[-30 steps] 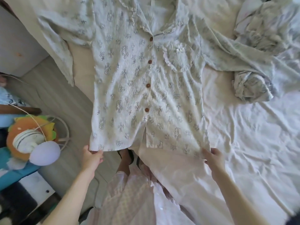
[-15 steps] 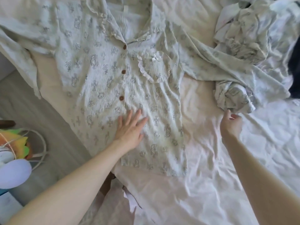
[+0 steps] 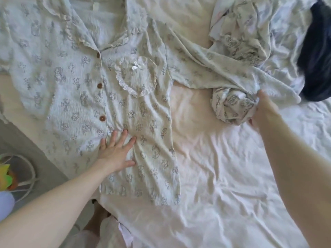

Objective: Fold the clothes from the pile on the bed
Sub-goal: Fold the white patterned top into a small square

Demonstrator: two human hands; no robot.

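- Pajama shirt (image 3: 75,86) lies buttoned, front up, flat on the bed (image 3: 223,176), hem at the near edge.
- Left hand (image 3: 116,151): fingers spread, pressing flat on shirt front below the lowest visible button.
- Right hand (image 3: 263,111): grip clamped on the bunched sleeve cuff (image 3: 231,108).
- Crumpled clothes pile (image 3: 250,33) far right, dark garment (image 3: 317,51) beside it.

My pyjama top (image 3: 71,72) was pale green with grey crosses and brown buttons (image 3: 102,118). The sheet (image 3: 223,176) was white. At upper right lay a navy garment (image 3: 317,56).
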